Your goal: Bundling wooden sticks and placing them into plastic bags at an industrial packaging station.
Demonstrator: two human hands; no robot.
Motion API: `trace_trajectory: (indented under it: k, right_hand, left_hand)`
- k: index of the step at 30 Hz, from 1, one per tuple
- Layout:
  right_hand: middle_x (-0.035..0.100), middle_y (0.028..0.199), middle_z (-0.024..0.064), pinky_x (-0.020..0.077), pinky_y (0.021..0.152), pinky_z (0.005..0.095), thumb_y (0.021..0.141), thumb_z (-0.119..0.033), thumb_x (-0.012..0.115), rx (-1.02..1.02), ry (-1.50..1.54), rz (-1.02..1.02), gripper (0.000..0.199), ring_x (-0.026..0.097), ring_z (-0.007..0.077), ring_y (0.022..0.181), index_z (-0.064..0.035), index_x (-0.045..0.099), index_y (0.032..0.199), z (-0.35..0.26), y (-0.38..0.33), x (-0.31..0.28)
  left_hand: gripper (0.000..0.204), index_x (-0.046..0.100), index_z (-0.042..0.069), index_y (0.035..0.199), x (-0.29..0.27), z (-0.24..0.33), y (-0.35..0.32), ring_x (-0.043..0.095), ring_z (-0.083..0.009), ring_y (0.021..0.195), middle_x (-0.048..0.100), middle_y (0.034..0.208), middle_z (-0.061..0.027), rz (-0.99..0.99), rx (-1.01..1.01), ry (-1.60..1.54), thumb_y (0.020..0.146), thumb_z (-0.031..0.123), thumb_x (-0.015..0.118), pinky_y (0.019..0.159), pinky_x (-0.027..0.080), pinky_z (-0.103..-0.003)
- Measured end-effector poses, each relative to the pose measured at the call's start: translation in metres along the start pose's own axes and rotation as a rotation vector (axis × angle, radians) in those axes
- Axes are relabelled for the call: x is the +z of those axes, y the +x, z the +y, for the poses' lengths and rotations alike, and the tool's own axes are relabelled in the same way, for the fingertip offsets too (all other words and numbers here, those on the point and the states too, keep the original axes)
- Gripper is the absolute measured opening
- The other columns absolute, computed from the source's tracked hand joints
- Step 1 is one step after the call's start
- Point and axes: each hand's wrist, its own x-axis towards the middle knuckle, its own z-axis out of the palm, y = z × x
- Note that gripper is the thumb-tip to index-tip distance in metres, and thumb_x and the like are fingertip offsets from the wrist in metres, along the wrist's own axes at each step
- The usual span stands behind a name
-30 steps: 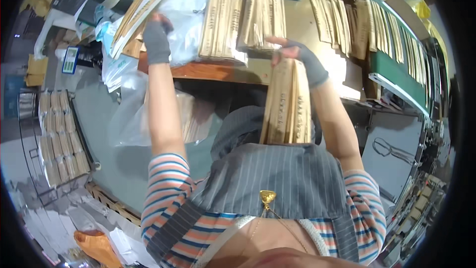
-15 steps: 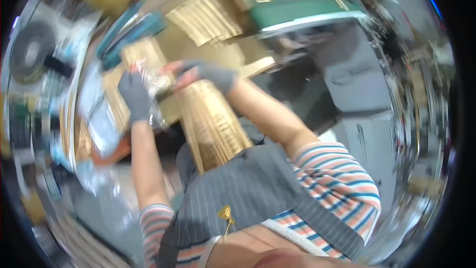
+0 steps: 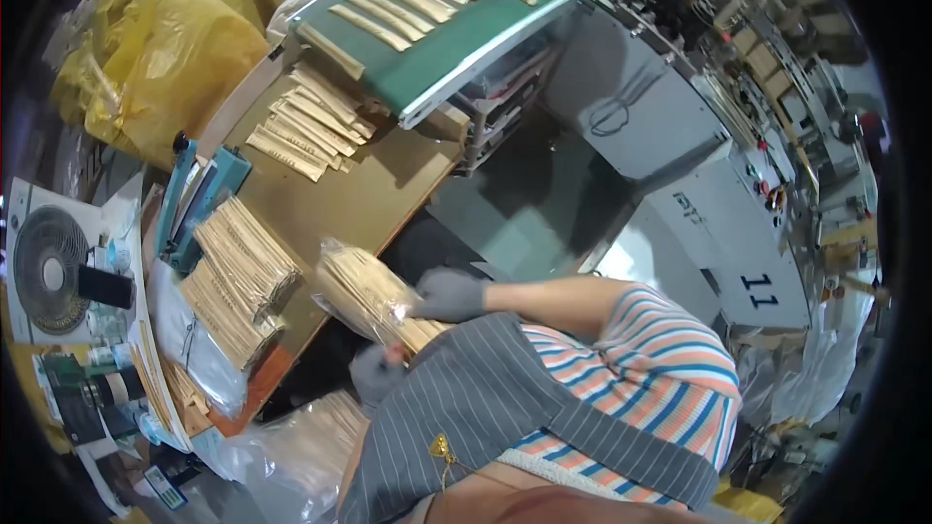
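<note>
Brown tabletop (image 3: pixel 361 199) beyond, bagged bundle (image 3: pixel 367 283) between both gloved hands (image 3: pixel 377 376) (image 3: pixel 449 295)

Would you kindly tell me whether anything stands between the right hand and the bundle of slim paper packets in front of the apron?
Only the clear plastic bag around the bundle's far part; nothing else visible blocks the right hand, which is right beside it.

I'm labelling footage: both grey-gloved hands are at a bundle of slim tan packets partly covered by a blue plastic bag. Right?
Not the colour: the head view shows a clear plastic bag partly covering the bundle of slim tan packets. Otherwise right.
</note>
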Motion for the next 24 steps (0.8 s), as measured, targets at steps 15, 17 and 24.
trace_trajectory:
  k: [15, 17, 24]
  right_hand:
    - [0.063, 0.078, 0.0185, 0.0492, 0.067, 0.0407, 0.066, -0.022, 0.063, 0.092, -0.612, 0.715, 0.026, 0.062, 0.0338, 0.075, -0.0064, 0.062, 0.087, -0.112, 0.167, -0.195]
    - [0.064, 0.091, 0.0205, 0.0493, 0.074, 0.0389, 0.070, -0.025, 0.062, 0.368, -0.648, 0.451, 0.033, 0.062, 0.0340, 0.086, -0.0051, 0.065, 0.096, -0.094, 0.169, -0.199]
    - [0.063, 0.083, 0.0140, 0.0469, 0.074, 0.0370, 0.071, -0.021, 0.059, 0.207, -0.420, 0.573, 0.018, 0.060, 0.0315, 0.081, -0.0073, 0.060, 0.083, -0.088, 0.176, -0.208]
  left_hand:
    - [0.025, 0.062, -0.001, 0.095, -0.133, 0.048, 0.220, 0.049, -0.0153, 0.045, 0.054, 0.054, -0.0062, 0.390, 0.469, 0.372, 0.090, 0.018, 0.046, 0.045, 0.038, -0.030]
    - [0.029, 0.060, -0.003, 0.104, -0.131, 0.032, 0.222, 0.053, -0.0138, 0.047, 0.054, 0.054, -0.0056, 0.165, 0.179, 0.494, 0.090, 0.019, 0.046, 0.046, 0.040, -0.029]
    - [0.031, 0.058, -0.003, 0.109, -0.146, 0.066, 0.213, 0.050, -0.0042, 0.048, 0.051, 0.054, -0.0003, 0.182, -0.092, 0.088, 0.091, 0.020, 0.050, 0.039, 0.035, -0.018]
